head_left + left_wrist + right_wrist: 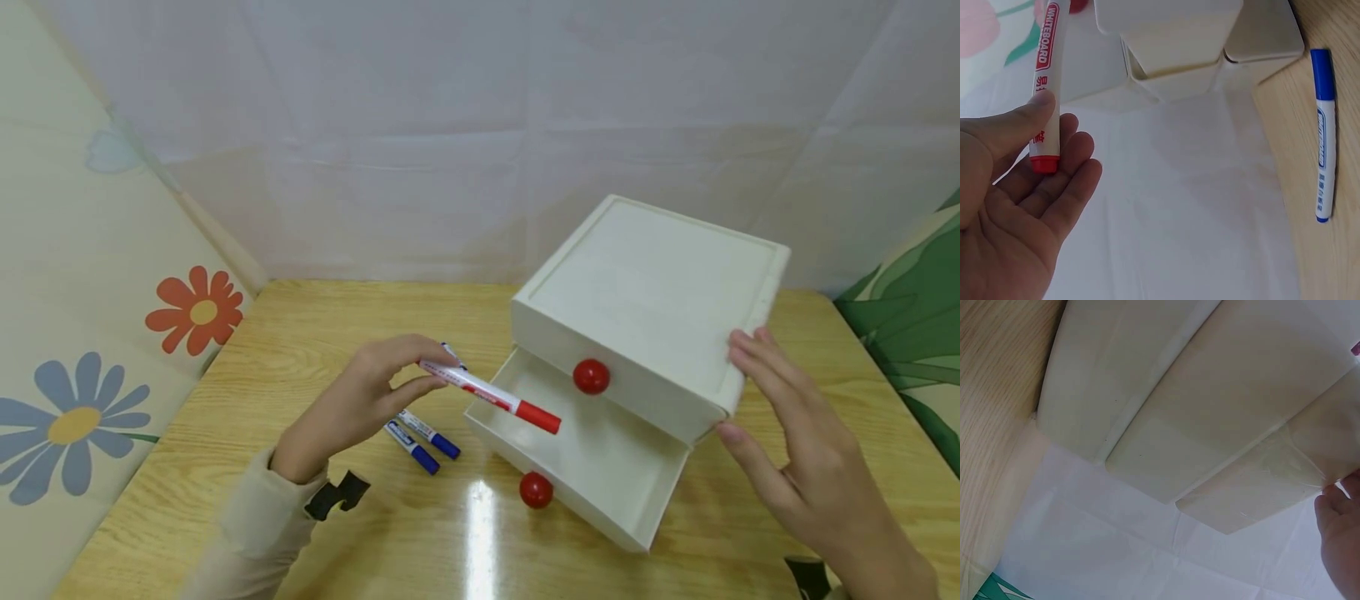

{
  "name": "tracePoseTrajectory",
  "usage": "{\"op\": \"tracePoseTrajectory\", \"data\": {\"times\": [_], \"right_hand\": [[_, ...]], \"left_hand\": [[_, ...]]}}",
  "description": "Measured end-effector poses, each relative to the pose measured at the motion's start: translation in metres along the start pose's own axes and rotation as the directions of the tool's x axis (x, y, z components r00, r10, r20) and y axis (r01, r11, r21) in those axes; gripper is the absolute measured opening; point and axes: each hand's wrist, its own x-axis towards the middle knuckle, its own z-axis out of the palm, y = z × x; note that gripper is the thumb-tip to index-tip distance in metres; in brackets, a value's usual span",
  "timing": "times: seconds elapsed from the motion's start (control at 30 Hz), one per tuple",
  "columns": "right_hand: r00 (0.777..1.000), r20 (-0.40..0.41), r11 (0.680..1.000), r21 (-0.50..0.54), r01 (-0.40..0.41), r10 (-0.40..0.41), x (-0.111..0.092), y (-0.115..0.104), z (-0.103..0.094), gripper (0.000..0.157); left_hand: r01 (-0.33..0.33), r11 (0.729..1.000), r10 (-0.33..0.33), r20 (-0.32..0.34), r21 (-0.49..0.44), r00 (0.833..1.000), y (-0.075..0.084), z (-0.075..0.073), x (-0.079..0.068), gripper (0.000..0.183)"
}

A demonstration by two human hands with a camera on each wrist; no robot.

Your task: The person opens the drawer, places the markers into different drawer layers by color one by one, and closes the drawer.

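Four markers (412, 447) in all

One red marker (491, 395), three blue markers (431, 433), one of those mostly hidden. One white cabinet (652, 283), one open drawer (607, 442), two red knobs (591, 377) in view. One worktop (405, 542). Printed flowers: one red flower (203, 312), one blue flower (73, 426).

The extended lower drawer (615, 462) offered clearance from above; the cabinet (652, 275) covered its rear, and the upper red knob (591, 377) projected over the opening. In the head view, the red marker (487, 393) crossed the opening's left part; the right hand (817, 475) obstructed the cabinet's right side.
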Motion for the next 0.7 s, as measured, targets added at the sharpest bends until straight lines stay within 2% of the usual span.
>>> {"op": "tracePoseTrajectory", "data": {"times": [0.1,0.2,0.47,0.7], "right_hand": [[1.0,0.007,1.0,-0.002,-0.004,0.004,0.0,0.0,0.0,0.063],[1.0,0.016,1.0,-0.009,-0.011,0.011,0.0,0.0,-0.001,0.063],[1.0,0.015,1.0,-0.002,-0.015,0.015,-0.001,0.0,-0.001,0.063],[1.0,0.013,1.0,-0.002,-0.01,0.01,0.001,-0.002,-0.001,0.063]], "left_hand": [[-0.047,0.999,0.047,0.005,0.011,0.999,0.005,0.006,0.002,0.026],[-0.057,0.998,0.057,0.031,0.015,0.998,0.01,0.011,0.004,0.025],[-0.072,0.997,0.072,0.077,-0.002,0.994,0.024,0.021,0.012,0.022],[-0.056,0.998,0.056,0.122,-0.004,0.991,0.031,0.031,0.014,0.022]]}}
